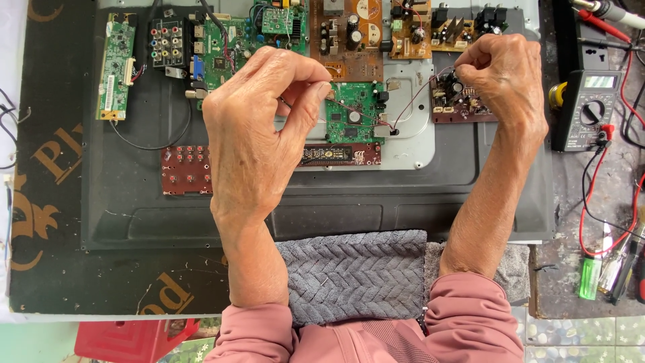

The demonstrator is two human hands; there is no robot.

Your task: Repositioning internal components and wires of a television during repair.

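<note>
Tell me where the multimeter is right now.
In the head view the multimeter lies at the right edge of the bench, just right of the right hand and the dark panel, with red and black leads around it.

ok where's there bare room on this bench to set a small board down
Barest patch: the dark panel below the red button board and display strip, above the grey towel. Another lies between the long green board and the left hand. The top row of boards is crowded, as is the right edge around the multimeter.

Two hands (252, 128), one multimeter (583, 109), one grey towel (353, 272)
</note>
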